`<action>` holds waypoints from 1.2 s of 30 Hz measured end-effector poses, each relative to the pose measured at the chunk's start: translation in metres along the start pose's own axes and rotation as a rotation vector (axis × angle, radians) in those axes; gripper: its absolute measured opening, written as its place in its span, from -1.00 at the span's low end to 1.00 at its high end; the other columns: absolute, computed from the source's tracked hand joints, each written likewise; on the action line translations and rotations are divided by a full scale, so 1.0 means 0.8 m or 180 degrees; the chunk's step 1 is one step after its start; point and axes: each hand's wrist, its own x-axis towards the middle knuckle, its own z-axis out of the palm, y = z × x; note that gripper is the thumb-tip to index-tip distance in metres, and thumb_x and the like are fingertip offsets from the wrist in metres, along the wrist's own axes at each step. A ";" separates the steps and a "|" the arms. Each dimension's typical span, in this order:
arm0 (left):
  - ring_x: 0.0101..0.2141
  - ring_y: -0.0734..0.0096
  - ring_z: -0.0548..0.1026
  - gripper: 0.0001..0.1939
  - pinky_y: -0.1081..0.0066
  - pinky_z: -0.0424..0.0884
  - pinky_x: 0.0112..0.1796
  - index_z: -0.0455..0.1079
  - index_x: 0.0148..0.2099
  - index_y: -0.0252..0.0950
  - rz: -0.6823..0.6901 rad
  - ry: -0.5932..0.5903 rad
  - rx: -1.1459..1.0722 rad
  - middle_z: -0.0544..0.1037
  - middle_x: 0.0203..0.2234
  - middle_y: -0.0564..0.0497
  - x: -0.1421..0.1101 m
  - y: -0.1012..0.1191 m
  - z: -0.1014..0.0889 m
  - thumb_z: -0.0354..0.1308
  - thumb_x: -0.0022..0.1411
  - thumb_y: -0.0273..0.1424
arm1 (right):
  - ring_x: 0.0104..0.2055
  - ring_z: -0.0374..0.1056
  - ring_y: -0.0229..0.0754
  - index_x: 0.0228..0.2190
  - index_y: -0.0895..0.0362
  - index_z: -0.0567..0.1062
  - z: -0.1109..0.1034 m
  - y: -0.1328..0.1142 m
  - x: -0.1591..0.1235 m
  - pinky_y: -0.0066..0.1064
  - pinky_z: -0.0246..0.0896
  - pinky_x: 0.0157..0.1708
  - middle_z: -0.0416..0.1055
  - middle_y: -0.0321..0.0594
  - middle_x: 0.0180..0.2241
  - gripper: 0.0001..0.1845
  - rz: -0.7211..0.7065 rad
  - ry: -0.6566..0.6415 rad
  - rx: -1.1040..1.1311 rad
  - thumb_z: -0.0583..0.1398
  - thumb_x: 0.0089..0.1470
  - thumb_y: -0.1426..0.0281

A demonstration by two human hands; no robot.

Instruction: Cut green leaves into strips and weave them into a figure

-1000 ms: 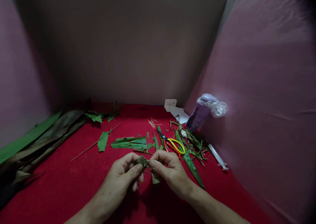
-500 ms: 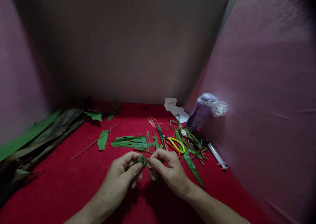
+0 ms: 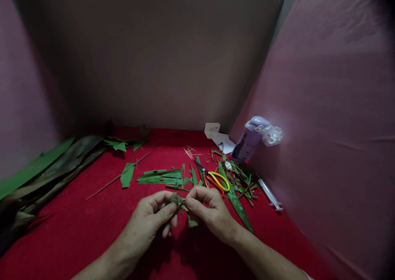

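Note:
Both my hands meet low in the middle over a red cloth (image 3: 92, 230), pinching a small folded piece of dull green-brown leaf (image 3: 177, 199). My left hand (image 3: 154, 218) has thumb and fingers closed on its left side. My right hand (image 3: 210, 212) pinches its right end between thumb and forefinger. A flap of the leaf hangs down between the hands. Just beyond my right hand lie scissors (image 3: 216, 179) with one red and one yellow handle. Cut green leaf strips (image 3: 160, 177) lie beyond the fingers.
Long dried and green leaves (image 3: 52, 169) lie at the left. A leaf piece (image 3: 127, 175), toothpicks (image 3: 190, 152) and white papers (image 3: 222, 141) lie further back. At the right are a heap of stem scraps (image 3: 243, 181), a plastic-topped purple cup (image 3: 247, 144) and a syringe (image 3: 270, 194). Walls surround the cloth.
The hands keep their grip on the leaf piece and barely move. Its hanging flap shows a little more below the fingers. The whole view has shifted slightly.

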 end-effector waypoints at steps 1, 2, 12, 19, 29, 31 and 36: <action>-0.71 0.66 0.22 -0.71 0.61 0.13 -0.63 0.39 -0.39 -0.34 -0.0050 -0.0012 -0.0060 0.41 -0.68 0.12 0.000 0.000 0.000 0.24 0.06 -0.18 | -0.65 0.18 -0.37 -0.56 0.16 0.31 -0.001 0.000 0.000 -0.52 0.10 -0.59 0.26 -0.39 -0.68 -0.62 -0.0017 -0.0040 0.0003 0.16 0.07 0.12; -0.71 0.66 0.22 -0.71 0.61 0.13 -0.63 0.38 -0.39 -0.34 -0.0093 -0.0018 -0.0110 0.41 -0.68 0.12 0.000 0.000 0.000 0.24 0.05 -0.19 | -0.65 0.19 -0.37 -0.57 0.17 0.31 -0.002 0.000 0.001 -0.52 0.11 -0.58 0.27 -0.38 -0.67 -0.60 -0.0053 -0.0076 -0.0013 0.14 0.08 0.11; -0.71 0.68 0.23 -0.75 0.65 0.11 -0.64 0.36 -0.40 -0.33 -0.0115 -0.0125 -0.0254 0.44 -0.68 0.11 0.002 -0.001 -0.003 0.23 0.09 -0.23 | -0.60 0.24 -0.35 -0.52 0.17 0.34 -0.004 -0.001 0.003 -0.51 0.16 -0.54 0.31 -0.35 -0.62 -0.61 -0.0100 0.0012 -0.0070 0.14 0.09 0.10; -0.72 0.68 0.23 -0.72 0.63 0.12 -0.64 0.32 -0.40 -0.33 -0.0096 0.0090 -0.0235 0.43 -0.68 0.13 0.001 0.000 -0.003 0.24 0.07 -0.20 | -0.61 0.07 -0.38 -0.60 0.15 0.27 -0.010 -0.008 0.008 -0.52 0.02 -0.58 0.16 -0.42 -0.65 -0.59 -0.0212 0.0196 0.0017 0.20 0.01 0.11; -0.69 0.61 0.26 -0.73 0.56 0.17 -0.61 0.35 -0.32 -0.33 0.0172 0.0409 0.0082 0.41 -0.65 0.15 0.006 -0.004 -0.004 0.20 0.06 -0.20 | -0.43 0.23 -0.21 -0.43 0.19 0.43 -0.003 -0.013 -0.006 -0.35 0.11 -0.38 0.36 -0.22 -0.52 -0.91 -0.1950 0.0784 -0.2087 0.14 0.09 0.51; -0.68 0.61 0.26 -0.74 0.56 0.18 -0.61 0.34 -0.35 -0.32 0.0229 0.0412 0.0122 0.42 -0.64 0.14 0.006 -0.006 -0.004 0.19 0.07 -0.21 | -0.43 0.24 -0.20 -0.39 0.19 0.42 0.001 -0.010 -0.007 -0.34 0.11 -0.38 0.40 -0.20 -0.52 -0.91 -0.2286 0.0689 -0.2285 0.13 0.08 0.56; -0.65 0.61 0.24 -0.79 0.58 0.17 -0.57 0.35 -0.36 -0.32 0.0327 0.0349 0.0081 0.38 -0.66 0.16 0.005 -0.012 -0.003 0.16 0.14 -0.27 | -0.47 0.23 -0.21 -0.35 0.19 0.42 0.018 -0.002 -0.013 -0.37 0.09 -0.45 0.41 -0.18 -0.52 -0.90 -0.2525 0.0623 -0.2532 0.13 0.08 0.58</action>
